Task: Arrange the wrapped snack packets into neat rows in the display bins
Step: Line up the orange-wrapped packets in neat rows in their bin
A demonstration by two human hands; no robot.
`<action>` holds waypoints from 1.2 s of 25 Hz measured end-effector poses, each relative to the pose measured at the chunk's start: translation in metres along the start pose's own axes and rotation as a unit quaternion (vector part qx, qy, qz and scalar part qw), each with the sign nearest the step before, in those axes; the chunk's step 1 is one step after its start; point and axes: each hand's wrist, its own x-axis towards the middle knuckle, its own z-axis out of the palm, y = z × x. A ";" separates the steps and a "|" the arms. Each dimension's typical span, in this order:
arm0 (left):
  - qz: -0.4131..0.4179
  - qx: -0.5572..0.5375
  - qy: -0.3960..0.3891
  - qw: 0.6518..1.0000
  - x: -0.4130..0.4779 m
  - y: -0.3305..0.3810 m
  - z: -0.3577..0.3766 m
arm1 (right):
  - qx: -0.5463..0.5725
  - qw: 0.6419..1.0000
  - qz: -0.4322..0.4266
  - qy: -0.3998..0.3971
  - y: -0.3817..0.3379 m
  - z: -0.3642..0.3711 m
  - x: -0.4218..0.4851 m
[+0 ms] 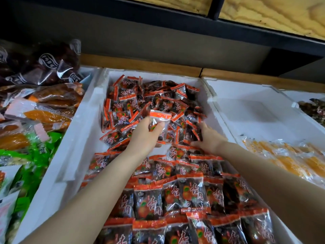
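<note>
Orange-edged clear film wraps the snack packet [160,116] my left hand [146,136] holds. My thumb lies across its front and my fingers are curled behind, and the packet is raised just over the middle of the white foam bin [84,120]. I judge it light and soft: a small dark lump in slick, crinkly wrap that could slide out of a loose pinch. The flat crimped seal at either end looks like the surest place to take it, since the film there is stiff and nothing inside gets squeezed.

My right hand [207,136] grips nothing. Its fingers are spread against the near right edge of the loose heap [149,99], which fills the far half of the bin, with packets lying at every angle. Nearer me, the rows [184,191] already stand overlapped like shingles, labels facing up. The gap between rows and heap is where this packet should go next.

Left of the bin lie green packets [26,152] and orange packets [47,117]. To the right, a second foam bin [246,106] holds yellow packets [281,155].
</note>
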 end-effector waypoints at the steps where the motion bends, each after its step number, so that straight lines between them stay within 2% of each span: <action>1: -0.005 0.001 -0.004 1.000 0.007 -0.003 0.001 | -0.008 1.000 0.006 0.003 0.004 0.003 0.006; 6: -0.034 0.014 -0.022 0.999 0.021 -0.013 0.001 | -0.091 0.991 -0.019 0.094 0.017 -0.001 0.015; 8: -0.036 0.020 -0.034 0.999 0.017 -0.015 0.002 | -0.037 0.988 -0.041 0.145 0.016 -0.014 0.006; 10: -0.016 0.039 -0.042 0.998 0.013 -0.015 0.002 | 0.101 0.979 -0.049 0.170 0.009 -0.030 -0.008; 12: 0.005 0.075 -0.046 0.996 0.009 -0.012 -0.002 | 0.303 0.945 -0.035 0.118 -0.005 -0.042 -0.028; 14: 0.038 0.105 -0.038 0.993 0.006 -0.008 -0.010 | 0.416 0.909 -0.020 0.021 -0.014 -0.044 -0.043; 16: 0.053 0.103 -0.034 0.993 0.002 -0.003 -0.022 | 0.409 0.912 -0.022 -0.024 -0.016 -0.044 -0.050; 18: 0.052 0.118 -0.028 0.991 -0.001 0.000 -0.035 | 0.392 0.919 -0.036 -0.030 -0.022 -0.043 -0.052; 20: 0.057 0.129 0.017 0.990 -0.003 0.002 -0.047 | 0.346 0.935 -0.068 -0.026 -0.036 -0.037 -0.051; 23: 0.045 -0.007 0.116 0.992 -0.009 0.004 -0.064 | 0.300 0.943 -0.141 -0.032 -0.069 -0.022 -0.050; 24: 0.031 -0.056 0.131 0.989 -0.013 0.004 -0.068 | 0.313 0.936 -0.155 -0.037 -0.080 -0.017 -0.049; 26: -0.007 -0.084 0.135 0.987 -0.024 0.002 -0.073 | 0.395 0.905 -0.151 -0.055 -0.098 -0.012 -0.049; 28: -0.050 -0.098 0.104 0.988 -0.035 -0.003 -0.072 | 0.468 0.869 -0.133 -0.083 -0.108 -0.010 -0.048; 30: -0.084 -0.133 0.061 0.986 -0.041 -0.011 -0.072 | 0.470 0.869 -0.133 -0.085 -0.111 -0.009 -0.048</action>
